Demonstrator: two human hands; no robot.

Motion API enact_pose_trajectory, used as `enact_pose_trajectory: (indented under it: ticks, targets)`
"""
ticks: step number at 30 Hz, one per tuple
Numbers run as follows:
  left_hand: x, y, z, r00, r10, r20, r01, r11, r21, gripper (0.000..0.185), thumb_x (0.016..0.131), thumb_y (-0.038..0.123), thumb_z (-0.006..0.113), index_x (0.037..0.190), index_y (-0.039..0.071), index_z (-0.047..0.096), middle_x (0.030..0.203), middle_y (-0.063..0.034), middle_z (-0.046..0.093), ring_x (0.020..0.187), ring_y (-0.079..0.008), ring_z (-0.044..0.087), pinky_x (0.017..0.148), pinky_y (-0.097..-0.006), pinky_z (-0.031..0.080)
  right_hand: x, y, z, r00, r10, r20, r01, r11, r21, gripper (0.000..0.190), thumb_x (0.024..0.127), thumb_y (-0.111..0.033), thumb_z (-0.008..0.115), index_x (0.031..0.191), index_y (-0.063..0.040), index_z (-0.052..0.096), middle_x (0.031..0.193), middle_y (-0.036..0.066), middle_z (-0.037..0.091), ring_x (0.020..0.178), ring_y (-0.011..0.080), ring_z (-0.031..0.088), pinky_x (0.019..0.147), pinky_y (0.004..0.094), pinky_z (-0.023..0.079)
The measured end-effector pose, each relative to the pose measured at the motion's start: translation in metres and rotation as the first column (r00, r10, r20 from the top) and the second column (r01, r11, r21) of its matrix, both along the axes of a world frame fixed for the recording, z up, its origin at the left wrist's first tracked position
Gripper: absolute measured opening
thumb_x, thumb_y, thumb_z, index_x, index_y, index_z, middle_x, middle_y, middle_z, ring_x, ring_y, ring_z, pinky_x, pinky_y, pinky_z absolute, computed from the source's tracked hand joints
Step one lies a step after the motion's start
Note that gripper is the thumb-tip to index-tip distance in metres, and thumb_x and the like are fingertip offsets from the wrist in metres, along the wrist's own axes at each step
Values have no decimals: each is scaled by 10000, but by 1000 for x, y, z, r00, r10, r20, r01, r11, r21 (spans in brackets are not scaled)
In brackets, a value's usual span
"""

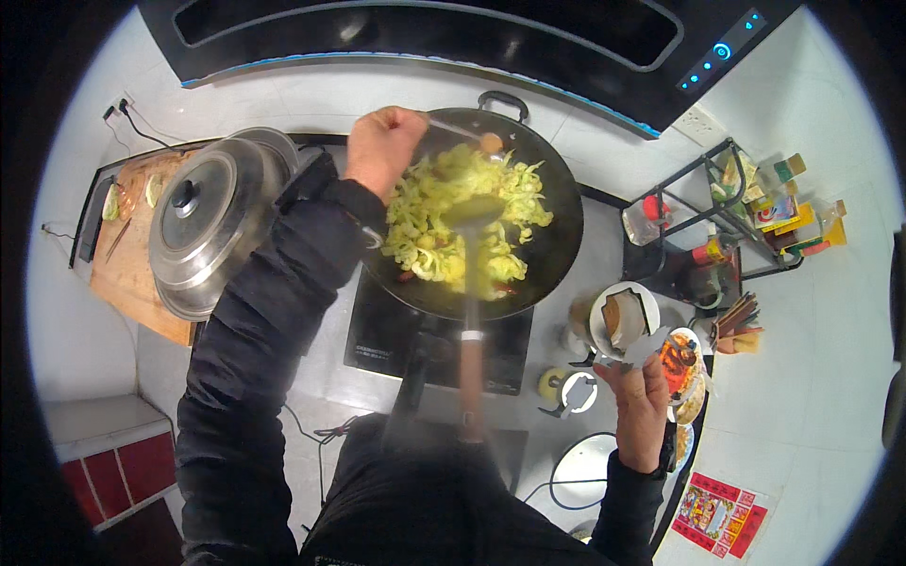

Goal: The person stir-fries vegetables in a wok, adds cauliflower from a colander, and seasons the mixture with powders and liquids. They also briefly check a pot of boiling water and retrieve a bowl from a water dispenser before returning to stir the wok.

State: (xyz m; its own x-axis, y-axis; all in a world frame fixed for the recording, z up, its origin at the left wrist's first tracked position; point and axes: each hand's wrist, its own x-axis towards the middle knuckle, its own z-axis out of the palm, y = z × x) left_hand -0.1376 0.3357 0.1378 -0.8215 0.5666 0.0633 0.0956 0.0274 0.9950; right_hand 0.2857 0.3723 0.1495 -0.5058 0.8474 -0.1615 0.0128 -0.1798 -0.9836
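My left hand [386, 148] is closed around the thin handle of a small seasoning spoon [490, 143], held over the far side of a large black wok [559, 219]. The spoon's bowl looks brown; its contents are blurred. Pale yellow-green cauliflower pieces [432, 255], with a few red bits, fill the wok's middle. A spatula [471, 375] rests across the near rim, its metal blade in the cauliflower and its wooden handle towards me. At the right, my right hand [640, 396] grips the raised lid [644, 347] of a white-rimmed seasoning jar [601, 322] with brown contents inside.
A second clasp-lidded jar [577, 393] stands nearer me. Plates of food [681, 361], a chopstick holder [708, 332] and a black spice rack [658, 226] line the right. Left, a large lidded steel pot [187, 240] sits on a wooden board [120, 269]. A range hood [425, 32] overhangs the wok.
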Motion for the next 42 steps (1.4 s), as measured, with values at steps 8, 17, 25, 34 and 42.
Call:
enact_pose_trajectory:
  ticks: [8,17,25,34,42]
  targets:
    - [-39,-79,14,991,129,39,-127,991,-53,165,908,197,685,842,47,669,717,94,509,652,-19,408,589,-200,326,7,7,-5,997,52,50,-55,997,49,308,1046,-194,498,1308,-36,533,1132,61,653,1018,168,649,1003,415,506]
    - [-6,-134,24,997,49,-52,-58,976,-211,187,972,244,632,869,90,644,665,123,422,574,0,325,511,-205,242,8,3,1,1000,7,2,-7,1000,5,209,1026,-242,560,1111,-53,538,1022,18,632,1002,142,646,869,268,448]
    - [-1,-126,16,998,12,-60,-25,974,-225,170,952,203,649,876,52,663,688,101,483,581,-9,362,517,-209,284,33,6,-7,999,31,-22,-30,998,53,316,1036,-224,530,1302,-55,545,1087,35,650,982,131,643,1014,438,502]
    - [-5,-84,27,998,4,60,6,988,-155,158,941,193,647,881,51,682,686,87,523,607,-17,423,537,-206,334,41,6,-4,998,-9,-65,12,999,45,291,1047,-197,500,1293,-47,542,1103,26,643,989,132,642,1018,440,494]
    - [38,5,7,763,-79,-642,100,995,-4,124,934,108,683,1009,10,693,908,-22,670,806,-75,587,748,-233,486,30,17,3,997,-76,-21,75,997,-23,118,1012,-106,489,1085,-26,538,1055,46,631,1045,163,643,981,315,461]
